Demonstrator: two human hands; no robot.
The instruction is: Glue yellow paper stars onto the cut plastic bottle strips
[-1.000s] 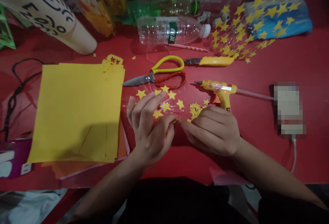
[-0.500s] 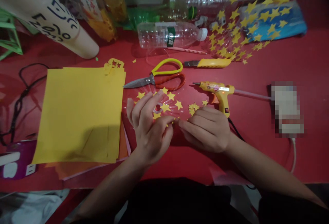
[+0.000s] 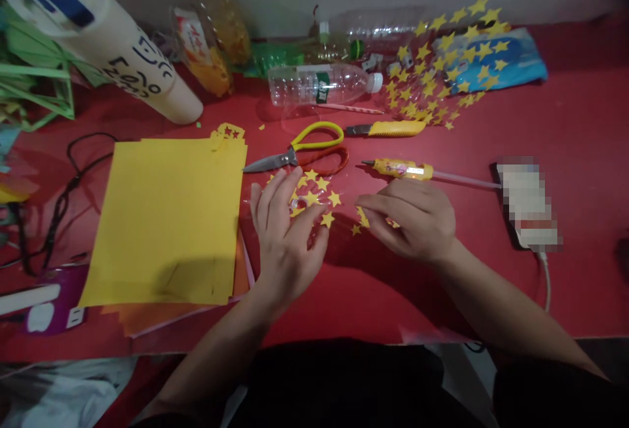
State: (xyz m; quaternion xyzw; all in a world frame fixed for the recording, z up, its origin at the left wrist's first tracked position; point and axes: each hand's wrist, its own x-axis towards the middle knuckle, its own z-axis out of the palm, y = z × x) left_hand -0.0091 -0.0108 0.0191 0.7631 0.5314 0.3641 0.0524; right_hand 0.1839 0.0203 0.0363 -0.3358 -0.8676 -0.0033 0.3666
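Note:
My left hand (image 3: 289, 238) is spread over a clear plastic piece that carries several yellow stars (image 3: 335, 198); its thumb and forefinger are apart. A star (image 3: 327, 219) lies beside the thumb tip. To the right, my right hand (image 3: 410, 218) has its fingers drawn together above a small pile of loose stars (image 3: 362, 217). Whatever is between those fingertips, if anything, is too small to make out. Behind the right hand lies the yellow glue gun (image 3: 400, 169), its handle hidden. Scissors (image 3: 295, 156) with yellow and red handles lie beyond the left hand.
Yellow paper sheets (image 3: 171, 218) lie left, near a large tumbler (image 3: 147, 67). A plastic bottle (image 3: 324, 85), a cutter (image 3: 393, 128) and a star-covered clear piece (image 3: 427, 84) are at the back. A phone (image 3: 525, 202) with a cable is right.
My right hand has moved away from the left one, toward the loose stars, covering the glue gun's handle. My left thumb and forefinger are farther apart. The view has shifted.

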